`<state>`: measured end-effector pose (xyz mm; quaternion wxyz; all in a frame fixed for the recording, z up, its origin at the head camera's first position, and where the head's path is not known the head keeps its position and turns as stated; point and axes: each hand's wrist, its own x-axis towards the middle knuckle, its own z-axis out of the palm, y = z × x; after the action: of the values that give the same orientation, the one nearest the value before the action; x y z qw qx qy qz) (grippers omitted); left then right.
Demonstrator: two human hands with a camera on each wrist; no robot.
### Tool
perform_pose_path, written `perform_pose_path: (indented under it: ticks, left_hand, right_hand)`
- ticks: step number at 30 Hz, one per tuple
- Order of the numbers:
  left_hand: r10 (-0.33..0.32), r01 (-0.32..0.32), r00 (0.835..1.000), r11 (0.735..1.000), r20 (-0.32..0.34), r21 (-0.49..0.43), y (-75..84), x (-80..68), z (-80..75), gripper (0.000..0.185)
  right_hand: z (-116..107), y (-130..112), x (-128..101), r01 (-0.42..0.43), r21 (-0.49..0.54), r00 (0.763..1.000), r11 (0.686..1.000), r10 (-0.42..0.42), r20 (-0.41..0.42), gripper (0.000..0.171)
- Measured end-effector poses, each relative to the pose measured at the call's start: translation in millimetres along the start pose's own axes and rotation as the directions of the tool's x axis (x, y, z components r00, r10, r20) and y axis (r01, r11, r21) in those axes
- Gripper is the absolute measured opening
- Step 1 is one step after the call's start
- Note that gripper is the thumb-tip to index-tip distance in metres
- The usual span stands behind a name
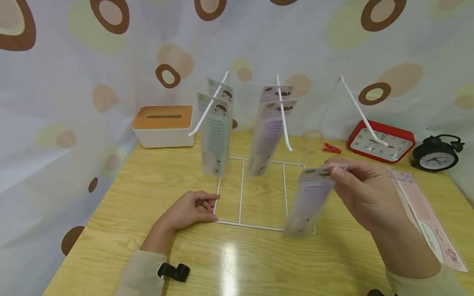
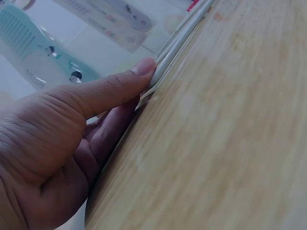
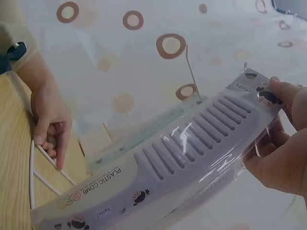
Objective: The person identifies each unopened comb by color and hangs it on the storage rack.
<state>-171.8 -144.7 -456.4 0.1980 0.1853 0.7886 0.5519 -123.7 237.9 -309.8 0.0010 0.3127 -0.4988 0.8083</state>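
Above rack's (image 1: 255,226) right: purple comb pack (image 1: 310,197), pinched by right hand's (image 1: 366,195) fingers (image 1: 343,176)
Left rail (image 1: 219,187): pinched by left hand (image 1: 188,210)
Hung behind: green packs (image 1: 216,137), purple packs (image 1: 267,139)
Before red clock (image 1: 399,144): right hook (image 1: 358,107)

The right grip (image 3: 283,160) pinches a packaged lilac comb (image 3: 189,155).
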Motion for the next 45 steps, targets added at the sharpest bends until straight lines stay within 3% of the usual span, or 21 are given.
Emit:
perform_pose_path:
  ticks: [7,11,16,25,33,40,45]
  left_hand:
    - [0.001,-0.001,1.0,1.0,0.009,-0.001,1.1,2.9,0.6,0.063]
    - [0.008,-0.008,1.0,1.0,0.009,0.006,1.1,4.5,0.6,0.062]
    - [-0.001,0.001,1.0,1.0,0.014,-0.005,1.9,5.0,1.1,0.062]
    - [-0.027,0.027,0.999,0.999,0.019,-0.036,6.4,5.6,2.8,0.063]
    - [-0.018,0.019,1.0,1.0,0.018,-0.025,3.3,6.1,1.8,0.062]
    - [-0.035,0.035,0.999,0.999,0.021,-0.031,-1.7,-2.0,-0.5,0.063]
    - [-0.016,0.016,1.0,1.0,0.014,-0.023,1.2,0.1,-0.2,0.063]
  right_hand:
    - [42,2,28,0.118,0.009,0.992,0.993,-0.118,-0.054,0.028]
    - [61,3,38,0.187,-0.067,0.974,0.98,-0.193,-0.117,0.025]
    - [72,1,43,0.174,-0.188,0.962,0.967,-0.207,-0.175,0.023]
    - [71,5,47,0.14,-0.217,0.962,0.966,-0.185,-0.202,0.024]
    - [61,17,65,0.025,-0.28,0.923,0.96,-0.13,-0.362,0.019]
    - [53,34,81,-0.004,-0.277,0.912,0.961,-0.11,-0.395,0.019]
    - [46,37,89,-0.009,-0.286,0.894,0.958,-0.12,-0.431,0.021]
